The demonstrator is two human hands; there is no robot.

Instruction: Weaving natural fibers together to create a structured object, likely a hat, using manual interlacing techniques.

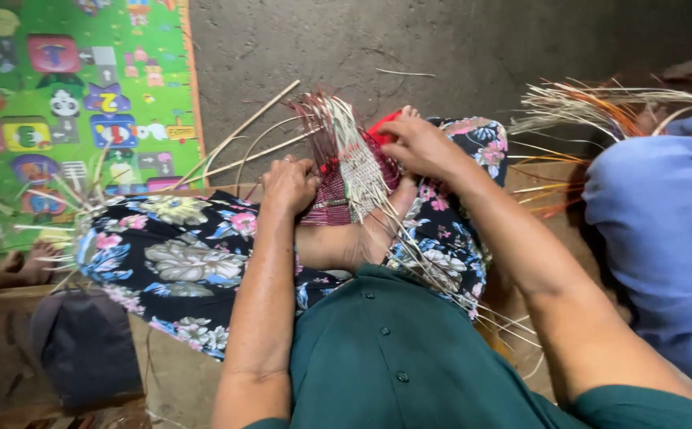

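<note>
Woven cane, red and pale, forms the half-made basket (351, 179) resting on our lap; our left hand (288, 184) grips its edge closed, our right hand (419, 147) pinches loose strands (322, 119).

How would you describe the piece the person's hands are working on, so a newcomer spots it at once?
Start at the flowered black skirt across the person's lap. Where the left hand and right hand meet above it sits a half-woven basket piece. Unlike the loose strips beside the blue-clothed neighbour, it is tightly plaited in pale and dark red strands, with unwoven ends fanning upward.
</note>
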